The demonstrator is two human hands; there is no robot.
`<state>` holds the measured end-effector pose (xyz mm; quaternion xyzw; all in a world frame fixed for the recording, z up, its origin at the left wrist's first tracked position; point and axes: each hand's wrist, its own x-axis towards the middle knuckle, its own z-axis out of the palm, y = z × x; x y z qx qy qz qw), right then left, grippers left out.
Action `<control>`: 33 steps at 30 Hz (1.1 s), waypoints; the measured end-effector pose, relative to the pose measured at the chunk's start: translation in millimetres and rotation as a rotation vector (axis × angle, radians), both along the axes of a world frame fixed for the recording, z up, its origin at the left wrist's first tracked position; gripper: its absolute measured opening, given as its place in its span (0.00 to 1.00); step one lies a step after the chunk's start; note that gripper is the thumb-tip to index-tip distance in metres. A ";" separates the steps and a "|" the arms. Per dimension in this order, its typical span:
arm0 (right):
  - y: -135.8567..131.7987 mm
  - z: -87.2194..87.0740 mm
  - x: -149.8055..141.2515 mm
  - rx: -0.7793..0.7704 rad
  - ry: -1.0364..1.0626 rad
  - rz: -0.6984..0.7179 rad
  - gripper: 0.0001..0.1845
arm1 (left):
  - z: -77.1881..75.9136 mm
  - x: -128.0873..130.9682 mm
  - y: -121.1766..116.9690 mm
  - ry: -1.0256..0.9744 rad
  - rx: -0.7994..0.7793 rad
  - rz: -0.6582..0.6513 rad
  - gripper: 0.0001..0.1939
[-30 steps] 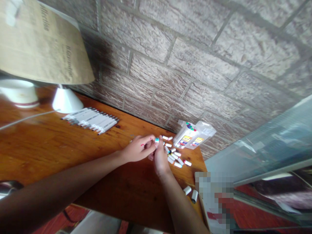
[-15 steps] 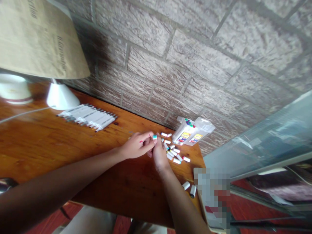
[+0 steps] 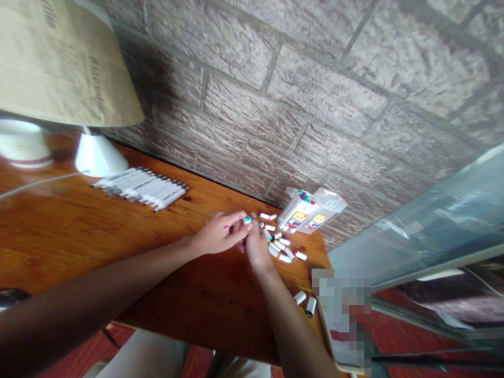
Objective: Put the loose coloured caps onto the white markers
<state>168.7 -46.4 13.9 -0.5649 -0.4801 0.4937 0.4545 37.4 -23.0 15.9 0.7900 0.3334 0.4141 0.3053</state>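
Note:
A small white marker cap with a teal end [image 3: 248,220] shows between the thumb and fingers of my left hand [image 3: 220,232], which is closed on it. My right hand [image 3: 255,242] is curled against the left one just to its right. Its fingers are closed and mostly hidden, so whatever it grips cannot be made out. Right beside it lies a loose pile of white marker caps [image 3: 284,242] with coloured ends. Farther left, a row of uncapped white markers [image 3: 147,188] lies side by side on the wooden table [image 3: 74,220].
A clear plastic marker case [image 3: 301,212] with some markers inside stands near the wall. Two more white caps [image 3: 311,306] lie by the table's right edge. At the left are a lamp [image 3: 98,155] with its cable and a white cup [image 3: 24,144]. A brick wall [image 3: 244,105] borders the back.
Almost nothing differs. The hands and the teal-ended cap have shifted very slightly to the left, still held together.

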 end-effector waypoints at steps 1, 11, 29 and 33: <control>0.5 -1.0 0.5 -0.001 -0.002 0.005 0.34 | -0.1 0.0 -0.2 -0.004 -0.001 0.003 0.16; 1.0 -0.9 2.3 0.005 -0.067 -0.001 0.36 | 0.9 -1.3 -0.8 0.021 -0.005 -0.002 0.17; -0.3 5.1 2.3 -0.009 -0.136 -0.002 0.38 | -1.8 -1.0 1.0 0.027 -0.005 -0.006 0.16; 1.2 1.1 4.0 0.016 -0.158 0.014 0.38 | -2.8 -0.9 1.5 0.004 0.017 -0.007 0.16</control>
